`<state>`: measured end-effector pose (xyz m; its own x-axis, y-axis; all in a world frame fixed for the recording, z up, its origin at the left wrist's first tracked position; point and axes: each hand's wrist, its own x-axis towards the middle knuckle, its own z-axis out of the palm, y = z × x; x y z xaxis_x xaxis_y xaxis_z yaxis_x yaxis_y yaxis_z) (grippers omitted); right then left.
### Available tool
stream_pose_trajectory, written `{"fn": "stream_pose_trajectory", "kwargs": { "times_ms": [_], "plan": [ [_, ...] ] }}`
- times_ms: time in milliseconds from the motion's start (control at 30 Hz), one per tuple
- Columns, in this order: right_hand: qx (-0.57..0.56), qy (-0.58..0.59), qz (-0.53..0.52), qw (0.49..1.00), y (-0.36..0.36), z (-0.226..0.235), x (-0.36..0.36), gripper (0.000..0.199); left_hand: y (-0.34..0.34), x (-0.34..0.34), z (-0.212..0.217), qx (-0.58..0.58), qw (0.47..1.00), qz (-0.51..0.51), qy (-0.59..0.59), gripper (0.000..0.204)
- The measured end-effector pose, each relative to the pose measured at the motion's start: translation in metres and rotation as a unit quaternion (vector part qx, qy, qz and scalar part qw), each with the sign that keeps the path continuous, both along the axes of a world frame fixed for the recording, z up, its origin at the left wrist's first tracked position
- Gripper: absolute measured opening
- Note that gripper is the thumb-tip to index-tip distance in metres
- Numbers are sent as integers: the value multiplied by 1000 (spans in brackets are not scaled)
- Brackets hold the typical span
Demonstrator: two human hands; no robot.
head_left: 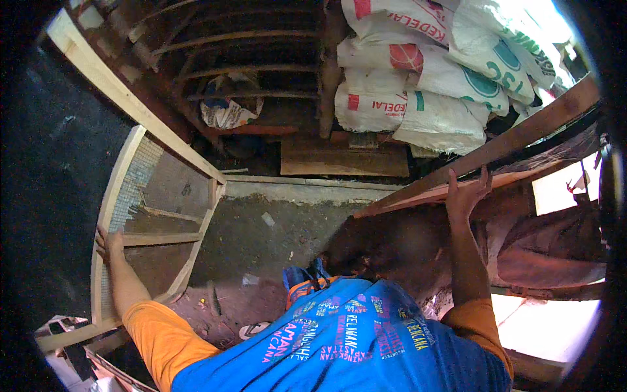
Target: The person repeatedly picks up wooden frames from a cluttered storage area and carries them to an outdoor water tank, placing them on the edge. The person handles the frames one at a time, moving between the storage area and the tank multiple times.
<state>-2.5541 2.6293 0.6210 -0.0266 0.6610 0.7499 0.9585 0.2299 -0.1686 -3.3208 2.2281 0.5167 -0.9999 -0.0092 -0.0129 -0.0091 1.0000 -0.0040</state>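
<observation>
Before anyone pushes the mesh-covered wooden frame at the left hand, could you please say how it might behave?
The wooden frame would probably stay fairly stiff, given its crossbar. Its thin-looking mesh may flex or tear more easily.

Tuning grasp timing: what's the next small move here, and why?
Probably curl the right hand around the beam: it looks splayed there, while the left hand grips the mesh frame's edge, so the right hold seems looser.

Wd frame (meshed), brn beam
</observation>
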Motion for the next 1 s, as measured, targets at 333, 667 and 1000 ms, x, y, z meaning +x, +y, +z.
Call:
{"fn": "stream_pose_trajectory", "kwargs": {
  "times_ms": [333,667,1000],
  "plan": [
    [23,-18,33,999,51,1,-27,79,-33,-14,-31,51,996,-10,78,88],
    [-101,-174,8,979,8,-67,80,80,-39,-19,-24,1,1000,28,-5,83],
    [-322,-131,-191,918,-96,-153,207,84,-50,-7,-28,-63,993,-81,59,83]
  ]
}}
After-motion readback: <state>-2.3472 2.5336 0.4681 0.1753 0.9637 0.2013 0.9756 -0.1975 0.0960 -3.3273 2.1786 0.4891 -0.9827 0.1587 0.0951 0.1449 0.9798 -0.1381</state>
